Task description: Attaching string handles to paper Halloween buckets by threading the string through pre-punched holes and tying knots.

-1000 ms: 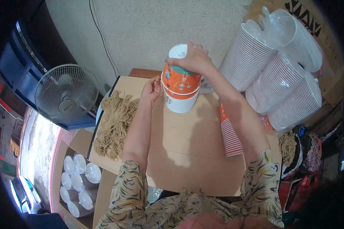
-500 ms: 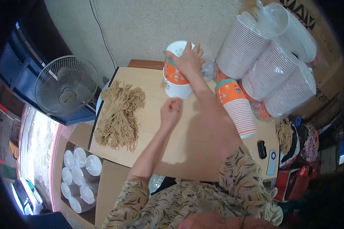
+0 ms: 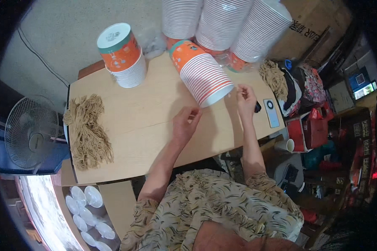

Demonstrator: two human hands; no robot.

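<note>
A stack of nested paper buckets (image 3: 205, 79), white-rimmed with an orange and green printed base, lies on its side on the table, its mouth toward me. My left hand (image 3: 185, 124) is at the lower left of that mouth, fingers half bent, a gap between thumb and fingertips. Off the right side of the rim, my right hand (image 3: 246, 101) is raised with loosely bent fingers and nothing visible in it. A second, upside-down stack (image 3: 123, 58) stands at the far left. Tan crinkly strands (image 3: 90, 131) lie heaped along the left edge.
Tall plastic-wrapped bucket stacks (image 3: 226, 25) stand at the back. A phone (image 3: 271, 113) lies on the right of the table (image 3: 146, 142), near a small black object. Beyond the left edge are a fan (image 3: 31, 138) and a carton (image 3: 117, 201) of wrapped white round containers.
My right hand has left the upright stack and come right, beside the lying stack's mouth. My left hand has moved to that mouth too. The view has swung right.
</note>
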